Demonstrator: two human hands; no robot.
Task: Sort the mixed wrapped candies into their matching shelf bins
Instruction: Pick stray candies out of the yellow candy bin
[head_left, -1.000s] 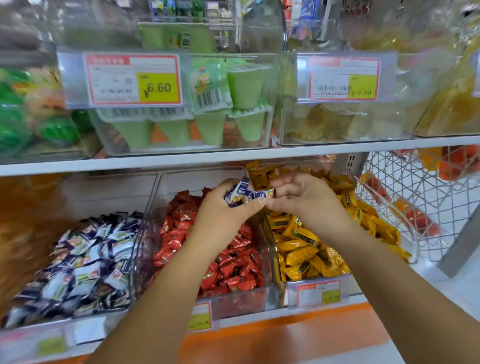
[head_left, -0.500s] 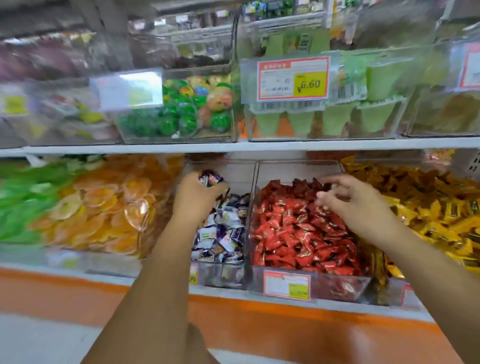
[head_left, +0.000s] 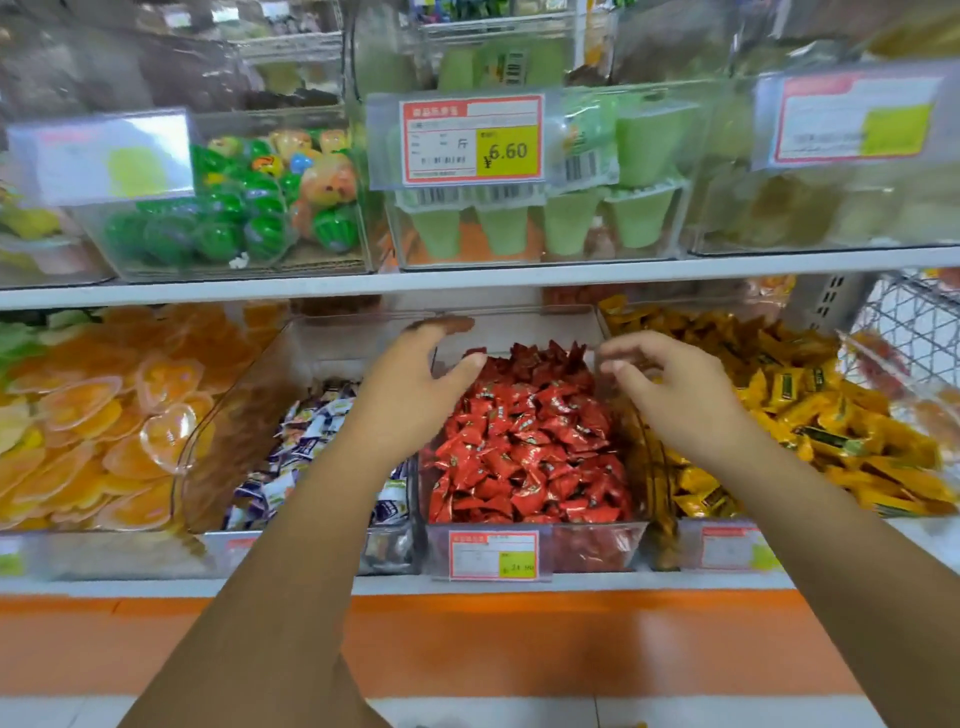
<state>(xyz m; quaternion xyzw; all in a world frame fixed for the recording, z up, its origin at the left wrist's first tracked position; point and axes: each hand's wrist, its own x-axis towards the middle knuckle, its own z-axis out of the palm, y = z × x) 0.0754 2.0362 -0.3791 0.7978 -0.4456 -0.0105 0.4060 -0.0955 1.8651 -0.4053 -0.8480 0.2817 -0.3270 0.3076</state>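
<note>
Left hand (head_left: 410, 389) flat-fingered, empty grip, at 10 o'clock of the red candies (head_left: 524, 441), beside the purple-white candies (head_left: 306, 447). Right hand (head_left: 675, 389) at 2 o'clock, loosely curled, nothing visible, near the yellow candies (head_left: 810, 415). Probably scanning for strays.

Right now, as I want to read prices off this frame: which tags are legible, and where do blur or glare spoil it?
Head view: the middle upper tag reads 6.60 clearly; the upper left tag is washed out by glare; the upper right tag is smeared by blur; the lower middle tag is too soft to read fully.
</note>
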